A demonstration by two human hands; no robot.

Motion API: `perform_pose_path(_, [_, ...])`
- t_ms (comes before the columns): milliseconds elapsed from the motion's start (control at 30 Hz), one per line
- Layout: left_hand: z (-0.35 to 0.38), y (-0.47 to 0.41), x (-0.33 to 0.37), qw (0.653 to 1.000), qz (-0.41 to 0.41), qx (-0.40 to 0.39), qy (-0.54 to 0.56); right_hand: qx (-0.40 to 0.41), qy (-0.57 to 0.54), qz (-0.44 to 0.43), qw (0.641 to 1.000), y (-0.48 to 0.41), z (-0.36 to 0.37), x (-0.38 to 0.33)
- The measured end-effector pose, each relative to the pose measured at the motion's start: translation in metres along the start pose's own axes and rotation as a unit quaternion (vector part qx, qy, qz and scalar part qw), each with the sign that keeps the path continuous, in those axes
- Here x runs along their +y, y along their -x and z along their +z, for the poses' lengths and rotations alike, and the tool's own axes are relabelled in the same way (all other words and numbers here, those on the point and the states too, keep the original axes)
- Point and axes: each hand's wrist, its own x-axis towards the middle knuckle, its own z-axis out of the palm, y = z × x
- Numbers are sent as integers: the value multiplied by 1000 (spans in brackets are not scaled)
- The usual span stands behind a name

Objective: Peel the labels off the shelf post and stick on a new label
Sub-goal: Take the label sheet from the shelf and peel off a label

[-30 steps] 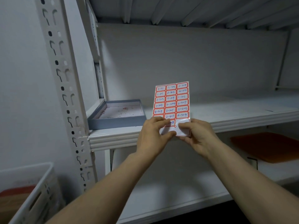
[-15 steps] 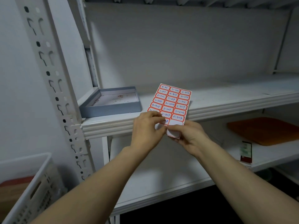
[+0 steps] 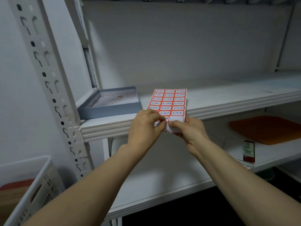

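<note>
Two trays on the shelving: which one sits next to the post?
The grey tray on the upper shelf, beside the shelf post; the orange tray lies on the lower shelf, far right.

I read the shelf post [image 3: 48, 82] as white-painted metal, matt, w/ punched slots. The label sheet [image 3: 169, 101] looks like paper, slight sheen on its bare backing. The shelf [image 3: 228, 110]: smooth painted metal, ribbed front edge. The grey tray [image 3: 109, 110] approx. matt card. The crate [image 3: 37, 185]: white plastic. The orange board [image 3: 267, 128]: matt, material unclear.
</note>
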Motion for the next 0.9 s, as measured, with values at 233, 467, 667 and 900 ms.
perform_pose_path(233, [-5, -8, -2, 996, 68, -14, -53, -15, -34, -42, 998, 2, 4, -5])
perform_pose_path(467, [-5, -17, -2, 983, 114, -17, -146, -23, -26, -82, 996, 0, 9, -5])
perform_pose_path(667, [-5, -16, -2, 984, 89, -12, -156, -27, -20, -71, 997, 0, 9, -4])
perform_pose_path(900, [0, -21, 1, 993, -3, -46, -108, 137, 259, -263, 919, -5, -6, 4])
